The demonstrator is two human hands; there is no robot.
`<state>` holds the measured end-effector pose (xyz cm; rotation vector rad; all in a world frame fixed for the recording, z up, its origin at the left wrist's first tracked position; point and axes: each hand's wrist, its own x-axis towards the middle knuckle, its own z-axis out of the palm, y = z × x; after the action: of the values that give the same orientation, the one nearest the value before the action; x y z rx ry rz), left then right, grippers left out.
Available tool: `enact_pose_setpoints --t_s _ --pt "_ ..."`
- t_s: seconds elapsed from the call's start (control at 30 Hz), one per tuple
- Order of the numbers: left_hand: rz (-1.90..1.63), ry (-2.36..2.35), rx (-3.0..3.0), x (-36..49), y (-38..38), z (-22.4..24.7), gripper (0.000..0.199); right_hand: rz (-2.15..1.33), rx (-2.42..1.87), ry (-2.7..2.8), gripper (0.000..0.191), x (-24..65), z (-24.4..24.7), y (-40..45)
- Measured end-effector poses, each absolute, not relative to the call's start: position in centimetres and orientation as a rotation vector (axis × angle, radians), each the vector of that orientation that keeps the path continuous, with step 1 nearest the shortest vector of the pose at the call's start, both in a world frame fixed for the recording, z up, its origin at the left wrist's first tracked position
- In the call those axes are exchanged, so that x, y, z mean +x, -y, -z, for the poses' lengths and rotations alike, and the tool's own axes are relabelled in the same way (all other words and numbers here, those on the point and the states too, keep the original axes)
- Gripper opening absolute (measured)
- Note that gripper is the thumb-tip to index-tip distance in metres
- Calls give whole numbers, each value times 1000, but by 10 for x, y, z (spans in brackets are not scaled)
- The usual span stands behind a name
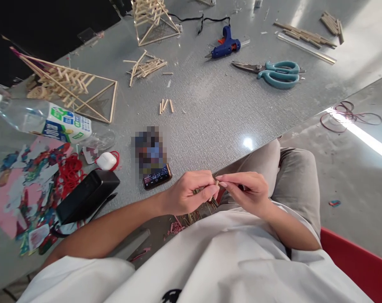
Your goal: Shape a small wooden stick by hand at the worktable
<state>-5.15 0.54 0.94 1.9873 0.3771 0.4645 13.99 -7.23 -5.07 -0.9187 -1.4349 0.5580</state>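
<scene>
Close to my body, in front of the table edge, both hands meet over my lap. My left hand [193, 191] is closed, with thumb and forefinger pinching a short pale wooden stick [216, 183], mostly hidden by the fingers. The right hand [247, 189] pinches at the upper end of that stick with thumb and fingertips. Nearest on the tabletop lies a phone [157, 176] with a lit, partly blurred screen. Beyond it are several short cut sticks [166, 106] and a pile of longer sticks [146, 67].
Two stick-built frames [111, 101] [156, 40] stand left and at the back. A blue glue gun [225, 45] and teal-handled scissors [277, 73] lie farther off. At left are a plastic bottle [67, 122], a black case [88, 195], red cord [72, 172] and paper scraps.
</scene>
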Motion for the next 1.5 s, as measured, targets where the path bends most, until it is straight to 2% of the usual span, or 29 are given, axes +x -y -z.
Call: enact_pose_setpoints --t_s 0.17,0.43,0.57,0.83,1.1,1.4,1.5 --pt "-445 -343 2004 -52 -6 -7 40 -359 -864 1618 16 149 52 70" --pt "-453 -341 2065 -50 -5 -6 42 -151 -862 1727 30 150 53 69" --pt "-456 -327 2082 -50 -5 -5 41 -137 -860 1728 27 147 57 68" --pt "-452 -276 2011 -51 -5 -8 37 -650 -930 1402 5 132 60 75" --pt "-424 -260 1992 -51 -7 -7 34 -1183 -850 1112 13 127 62 82" --pt "-448 -330 2022 -51 -6 -6 37 -747 -878 1388 6 140 52 75" --pt "-449 -352 2019 -51 -5 -5 37 -577 -872 1488 11 146 50 73"
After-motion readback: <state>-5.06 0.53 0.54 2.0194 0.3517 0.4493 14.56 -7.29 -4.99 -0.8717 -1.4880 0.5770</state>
